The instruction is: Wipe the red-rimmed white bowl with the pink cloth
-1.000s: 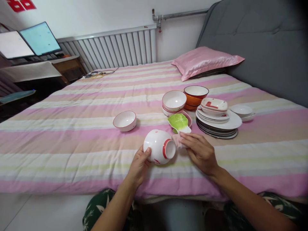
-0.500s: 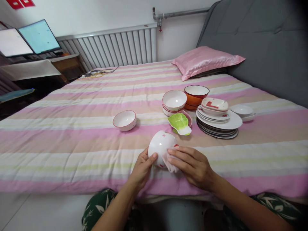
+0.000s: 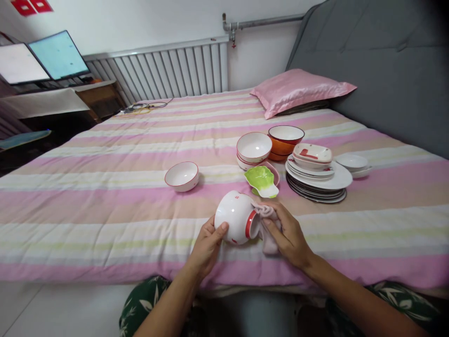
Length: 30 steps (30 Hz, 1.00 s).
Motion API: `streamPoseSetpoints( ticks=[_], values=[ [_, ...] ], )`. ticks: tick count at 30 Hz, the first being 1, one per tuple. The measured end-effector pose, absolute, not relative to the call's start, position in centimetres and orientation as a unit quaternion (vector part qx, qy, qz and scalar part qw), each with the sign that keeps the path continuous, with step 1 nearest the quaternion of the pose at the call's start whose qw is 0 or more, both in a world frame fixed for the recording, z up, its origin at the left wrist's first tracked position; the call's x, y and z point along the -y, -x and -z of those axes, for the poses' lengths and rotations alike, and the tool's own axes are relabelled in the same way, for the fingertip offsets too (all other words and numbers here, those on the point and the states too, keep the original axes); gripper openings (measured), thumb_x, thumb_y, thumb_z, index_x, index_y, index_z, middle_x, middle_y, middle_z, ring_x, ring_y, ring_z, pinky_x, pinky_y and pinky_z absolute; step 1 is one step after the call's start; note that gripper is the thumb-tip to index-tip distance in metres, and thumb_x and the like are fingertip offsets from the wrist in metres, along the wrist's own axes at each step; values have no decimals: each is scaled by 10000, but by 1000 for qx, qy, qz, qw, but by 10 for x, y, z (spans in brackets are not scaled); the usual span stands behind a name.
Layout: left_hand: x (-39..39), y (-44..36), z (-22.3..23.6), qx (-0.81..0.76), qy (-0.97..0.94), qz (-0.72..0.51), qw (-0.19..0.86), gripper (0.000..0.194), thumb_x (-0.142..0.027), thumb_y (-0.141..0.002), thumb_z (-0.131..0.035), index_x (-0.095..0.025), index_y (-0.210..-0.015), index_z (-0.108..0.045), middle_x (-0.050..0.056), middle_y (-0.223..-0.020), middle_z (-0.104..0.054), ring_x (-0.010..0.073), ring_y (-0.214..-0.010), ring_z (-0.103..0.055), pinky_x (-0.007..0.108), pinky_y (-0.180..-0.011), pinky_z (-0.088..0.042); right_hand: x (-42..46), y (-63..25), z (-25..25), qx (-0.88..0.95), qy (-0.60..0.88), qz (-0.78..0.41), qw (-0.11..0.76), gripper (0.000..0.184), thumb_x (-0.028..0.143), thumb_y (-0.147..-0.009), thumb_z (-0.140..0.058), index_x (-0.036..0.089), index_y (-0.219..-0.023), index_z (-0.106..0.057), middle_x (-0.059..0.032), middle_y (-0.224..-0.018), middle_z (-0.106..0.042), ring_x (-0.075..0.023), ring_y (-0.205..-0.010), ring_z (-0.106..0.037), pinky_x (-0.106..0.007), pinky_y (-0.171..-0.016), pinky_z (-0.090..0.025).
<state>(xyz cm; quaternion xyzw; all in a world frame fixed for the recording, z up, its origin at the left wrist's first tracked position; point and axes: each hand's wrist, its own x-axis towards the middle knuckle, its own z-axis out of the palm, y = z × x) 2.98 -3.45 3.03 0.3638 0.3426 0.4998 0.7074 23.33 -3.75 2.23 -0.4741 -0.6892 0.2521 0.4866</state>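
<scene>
My left hand (image 3: 208, 241) grips a white bowl (image 3: 232, 219) by its rim, thumb on the outer wall. The bowl is tipped on its side, its red-ringed foot facing right. A pale pink cloth (image 3: 269, 236) is held in my right hand (image 3: 289, 236), bunched against the edge of the foot. Just beyond the held bowl lies a green leaf-shaped dish (image 3: 260, 178) with a white tip. A single white bowl with a red rim (image 3: 181, 177) stands upright to the left.
Red-rimmed bowls (image 3: 254, 146) are stacked behind the green dish, beside orange bowls (image 3: 279, 149). Right of them rises a pile of plates (image 3: 342, 180) topped by squarish dishes (image 3: 313, 153), with small white dishes (image 3: 351, 162) alongside. A pink pillow (image 3: 301, 89) lies farther back on the striped bedspread (image 3: 115, 196).
My right hand and the cloth have shifted from the bowl's outer side rightward to its foot, uncovering the red ring. My left hand keeps its hold.
</scene>
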Motion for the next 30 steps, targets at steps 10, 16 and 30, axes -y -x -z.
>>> streamPoseSetpoints(
  ticks=[10,16,30],
  values=[
    [34,-32,-33,-354,-343,-517,699,463,-302,-790,-668,-155,-1217,-568,107,-1019,-694,212,-897,-632,263,-746,-474,34,-226,-5,499,517,-456,525,293,399,-849,-526,221,-1079,-565,-35,-1006,-661,-215,-942,-599,-315,-826,-454],
    [34,-32,-35,-362,-337,-522,695,467,-318,-773,-685,-151,-1196,-578,102,-998,-700,207,-876,-637,271,-758,-475,33,-224,-1,441,512,-516,526,181,312,-776,-544,179,-886,-596,-19,-784,-649,-188,-729,-594,-286,-650,-478],
    [38,-34,-32,-362,-394,-481,694,420,-311,-779,-676,-140,-1157,-615,96,-959,-695,177,-816,-605,252,-743,-457,40,-239,-35,701,473,-87,527,325,158,-781,-525,218,-1096,-582,-60,-1032,-647,-230,-941,-597,-374,-838,-477]
  ],
)
